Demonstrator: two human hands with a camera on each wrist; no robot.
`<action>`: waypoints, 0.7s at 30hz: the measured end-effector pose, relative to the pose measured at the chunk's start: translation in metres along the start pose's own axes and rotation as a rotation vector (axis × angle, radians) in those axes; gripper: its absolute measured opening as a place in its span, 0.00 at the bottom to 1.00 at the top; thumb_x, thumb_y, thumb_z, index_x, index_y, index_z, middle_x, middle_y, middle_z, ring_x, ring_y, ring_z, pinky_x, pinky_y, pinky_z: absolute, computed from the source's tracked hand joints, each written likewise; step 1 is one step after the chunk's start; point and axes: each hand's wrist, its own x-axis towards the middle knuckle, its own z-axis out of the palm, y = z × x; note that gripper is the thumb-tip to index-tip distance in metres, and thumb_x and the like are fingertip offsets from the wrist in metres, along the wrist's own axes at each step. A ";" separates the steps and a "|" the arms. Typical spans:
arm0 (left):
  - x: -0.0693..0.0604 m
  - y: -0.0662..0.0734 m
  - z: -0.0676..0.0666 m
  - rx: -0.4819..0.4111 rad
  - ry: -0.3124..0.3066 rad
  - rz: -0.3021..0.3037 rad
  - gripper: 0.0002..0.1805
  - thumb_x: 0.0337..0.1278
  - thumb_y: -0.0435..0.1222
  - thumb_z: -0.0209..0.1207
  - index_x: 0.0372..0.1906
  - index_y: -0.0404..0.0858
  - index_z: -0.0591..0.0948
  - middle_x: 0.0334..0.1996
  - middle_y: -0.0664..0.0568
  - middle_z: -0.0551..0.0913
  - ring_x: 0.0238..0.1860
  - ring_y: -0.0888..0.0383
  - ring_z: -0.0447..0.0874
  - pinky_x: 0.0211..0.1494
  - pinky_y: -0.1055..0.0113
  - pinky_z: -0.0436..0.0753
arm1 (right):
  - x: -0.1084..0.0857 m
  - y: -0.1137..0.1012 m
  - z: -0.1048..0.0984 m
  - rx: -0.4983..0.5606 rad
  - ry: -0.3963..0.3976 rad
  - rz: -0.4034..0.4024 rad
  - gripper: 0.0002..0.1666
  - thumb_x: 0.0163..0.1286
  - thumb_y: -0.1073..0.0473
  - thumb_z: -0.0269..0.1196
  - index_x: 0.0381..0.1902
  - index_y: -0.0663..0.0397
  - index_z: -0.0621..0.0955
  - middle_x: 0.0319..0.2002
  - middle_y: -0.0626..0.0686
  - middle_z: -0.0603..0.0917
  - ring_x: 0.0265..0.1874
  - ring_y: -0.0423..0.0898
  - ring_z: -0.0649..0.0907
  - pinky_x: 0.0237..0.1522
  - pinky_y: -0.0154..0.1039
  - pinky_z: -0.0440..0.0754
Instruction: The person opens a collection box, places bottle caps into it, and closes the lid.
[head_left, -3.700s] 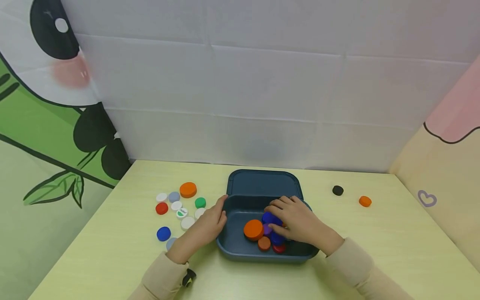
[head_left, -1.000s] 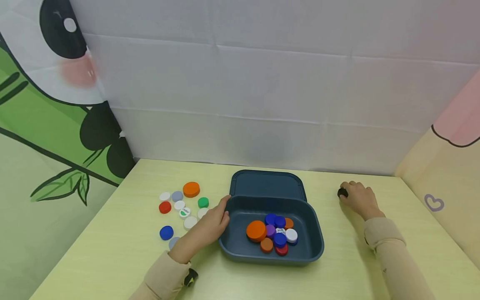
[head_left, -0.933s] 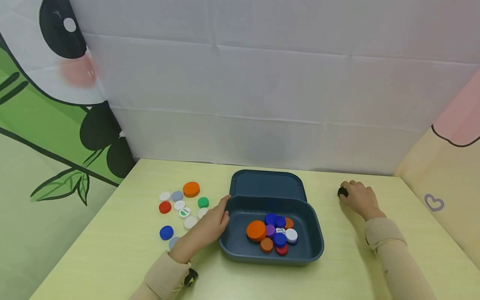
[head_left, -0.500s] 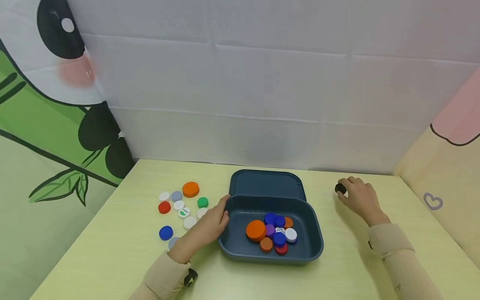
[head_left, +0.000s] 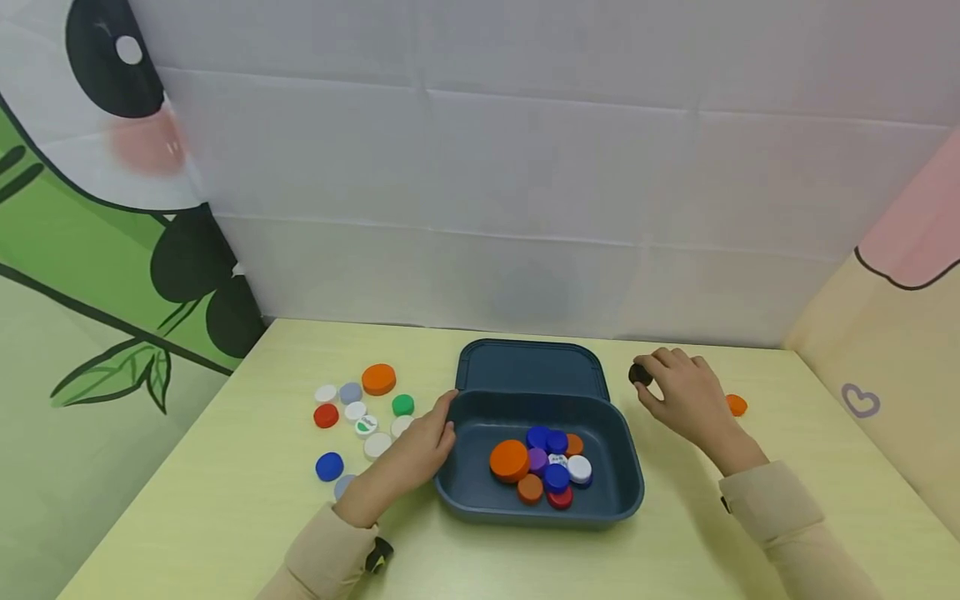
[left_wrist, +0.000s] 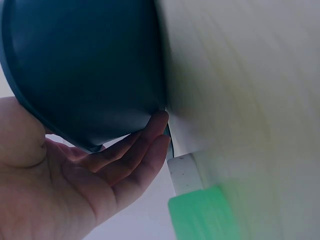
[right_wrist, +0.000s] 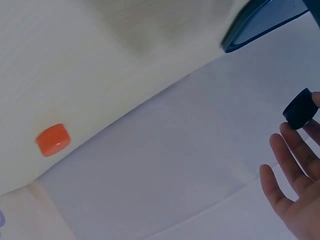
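My right hand (head_left: 686, 396) pinches a black bottle cap (head_left: 641, 374) between thumb and fingers, raised above the table to the right of the dark blue box (head_left: 637, 487). In the right wrist view the black bottle cap (right_wrist: 301, 109) sits at the fingertips, the other fingers spread. My left hand (head_left: 416, 450) holds the box at its left side, near the back corner. The left wrist view has its fingers (left_wrist: 145, 145) against the box's outer wall. Inside the box lie several bottle caps, among them a large orange cap (head_left: 509, 461) and a white cap (head_left: 579, 469).
A dark blue lid (head_left: 532, 367) lies behind the box. Left of the box are scattered several caps, including a red cap (head_left: 326, 416), a blue cap (head_left: 329, 467) and a green cap (head_left: 402, 405). One orange cap (head_left: 737, 405) lies at the right.
My right hand came out of the box, went right to the black cap, took hold of it, and has lifted it leftward towards the box. My left hand has stayed on the box.
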 end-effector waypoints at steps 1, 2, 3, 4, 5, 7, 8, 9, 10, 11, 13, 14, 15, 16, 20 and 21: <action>0.000 0.000 0.000 0.000 0.000 -0.001 0.25 0.65 0.32 0.42 0.66 0.32 0.57 0.54 0.36 0.74 0.40 0.52 0.77 0.52 0.54 0.77 | 0.002 -0.006 -0.001 -0.004 0.001 -0.015 0.15 0.52 0.57 0.65 0.38 0.57 0.80 0.35 0.54 0.81 0.35 0.52 0.78 0.32 0.48 0.73; -0.001 0.000 -0.001 0.000 -0.001 -0.002 0.25 0.65 0.32 0.42 0.66 0.32 0.57 0.55 0.36 0.74 0.40 0.52 0.77 0.52 0.54 0.77 | 0.003 -0.012 -0.003 -0.008 0.003 -0.031 0.16 0.52 0.56 0.65 0.38 0.57 0.80 0.35 0.54 0.81 0.35 0.52 0.78 0.33 0.47 0.74; -0.001 0.000 -0.001 -0.001 -0.003 -0.004 0.25 0.65 0.32 0.42 0.66 0.32 0.57 0.55 0.36 0.74 0.41 0.52 0.77 0.53 0.53 0.77 | 0.005 -0.017 -0.004 -0.012 0.004 -0.047 0.16 0.52 0.56 0.65 0.38 0.56 0.80 0.35 0.53 0.81 0.35 0.52 0.77 0.34 0.47 0.74; -0.001 -0.001 -0.001 -0.002 -0.004 -0.005 0.25 0.65 0.32 0.42 0.66 0.32 0.57 0.55 0.36 0.74 0.41 0.52 0.77 0.53 0.53 0.77 | 0.006 -0.023 -0.005 -0.014 0.004 -0.062 0.16 0.52 0.55 0.65 0.39 0.56 0.80 0.35 0.53 0.81 0.35 0.51 0.78 0.35 0.47 0.75; -0.002 -0.001 -0.001 -0.004 -0.005 -0.005 0.25 0.65 0.32 0.42 0.66 0.32 0.57 0.55 0.35 0.74 0.41 0.52 0.77 0.53 0.53 0.76 | 0.008 -0.029 -0.005 -0.014 0.004 -0.078 0.17 0.52 0.55 0.65 0.39 0.56 0.80 0.35 0.53 0.81 0.35 0.51 0.78 0.36 0.47 0.75; -0.002 -0.001 -0.001 -0.007 -0.008 -0.004 0.25 0.65 0.32 0.42 0.66 0.32 0.57 0.55 0.35 0.73 0.41 0.52 0.77 0.53 0.53 0.76 | 0.010 -0.040 -0.007 -0.009 0.002 -0.109 0.18 0.52 0.54 0.66 0.40 0.56 0.80 0.35 0.53 0.81 0.35 0.50 0.78 0.37 0.46 0.75; -0.002 -0.001 -0.001 -0.008 -0.007 -0.002 0.25 0.65 0.32 0.42 0.66 0.32 0.57 0.56 0.35 0.73 0.41 0.52 0.77 0.53 0.53 0.76 | 0.011 -0.046 -0.007 -0.007 -0.002 -0.125 0.18 0.52 0.53 0.66 0.41 0.56 0.80 0.36 0.52 0.81 0.35 0.50 0.78 0.38 0.46 0.75; -0.003 -0.002 -0.002 -0.010 -0.008 0.000 0.25 0.65 0.32 0.42 0.66 0.32 0.57 0.56 0.35 0.73 0.41 0.52 0.77 0.53 0.53 0.76 | 0.012 -0.051 -0.008 -0.005 -0.007 -0.142 0.19 0.52 0.53 0.66 0.41 0.55 0.80 0.36 0.52 0.81 0.36 0.49 0.78 0.38 0.46 0.76; -0.003 -0.002 -0.002 -0.011 -0.009 0.000 0.25 0.65 0.32 0.42 0.66 0.32 0.57 0.56 0.36 0.73 0.42 0.52 0.77 0.54 0.53 0.76 | 0.013 -0.057 -0.008 -0.003 -0.015 -0.159 0.19 0.52 0.53 0.66 0.42 0.55 0.80 0.36 0.52 0.81 0.36 0.49 0.78 0.39 0.46 0.76; -0.003 -0.002 -0.002 -0.013 -0.010 0.000 0.25 0.65 0.32 0.42 0.66 0.32 0.57 0.56 0.36 0.73 0.41 0.52 0.77 0.53 0.53 0.76 | 0.014 -0.061 -0.008 -0.003 -0.023 -0.176 0.20 0.52 0.53 0.67 0.42 0.54 0.80 0.37 0.52 0.81 0.36 0.49 0.78 0.39 0.45 0.76; -0.004 -0.002 -0.002 -0.014 -0.011 0.001 0.25 0.65 0.33 0.42 0.66 0.32 0.56 0.56 0.36 0.73 0.41 0.52 0.76 0.53 0.54 0.76 | 0.015 -0.071 -0.007 -0.005 -0.040 -0.206 0.20 0.53 0.53 0.67 0.43 0.53 0.80 0.37 0.51 0.81 0.37 0.49 0.78 0.39 0.45 0.76; -0.004 -0.002 -0.002 -0.015 -0.012 0.000 0.25 0.65 0.33 0.42 0.66 0.32 0.56 0.56 0.37 0.73 0.41 0.53 0.76 0.53 0.54 0.76 | 0.015 -0.075 -0.007 -0.004 -0.049 -0.221 0.20 0.53 0.53 0.67 0.44 0.52 0.80 0.38 0.51 0.81 0.37 0.49 0.78 0.40 0.44 0.76; -0.004 -0.002 -0.002 -0.016 -0.014 0.002 0.25 0.65 0.33 0.42 0.66 0.32 0.56 0.56 0.36 0.73 0.41 0.53 0.76 0.53 0.54 0.76 | 0.015 -0.079 -0.006 -0.003 -0.059 -0.236 0.20 0.53 0.53 0.67 0.44 0.52 0.80 0.38 0.51 0.82 0.38 0.49 0.78 0.40 0.44 0.76; -0.005 -0.002 -0.003 -0.017 -0.015 0.003 0.25 0.65 0.33 0.42 0.66 0.32 0.56 0.56 0.36 0.73 0.41 0.52 0.76 0.53 0.54 0.76 | 0.016 -0.082 -0.005 0.000 -0.069 -0.248 0.19 0.54 0.53 0.67 0.44 0.52 0.80 0.39 0.51 0.82 0.39 0.48 0.78 0.40 0.43 0.76; -0.006 -0.002 -0.003 -0.013 -0.016 0.009 0.25 0.65 0.32 0.42 0.66 0.32 0.57 0.55 0.36 0.74 0.41 0.52 0.77 0.53 0.53 0.76 | 0.017 -0.096 0.001 0.013 -0.113 -0.291 0.19 0.56 0.53 0.66 0.46 0.50 0.80 0.41 0.50 0.82 0.41 0.47 0.79 0.39 0.41 0.76; -0.007 -0.002 -0.003 -0.012 -0.016 0.011 0.25 0.65 0.32 0.42 0.66 0.32 0.57 0.55 0.36 0.74 0.40 0.53 0.77 0.53 0.53 0.76 | 0.017 -0.098 0.003 0.018 -0.122 -0.302 0.19 0.56 0.53 0.66 0.46 0.49 0.80 0.41 0.49 0.82 0.41 0.47 0.79 0.39 0.40 0.76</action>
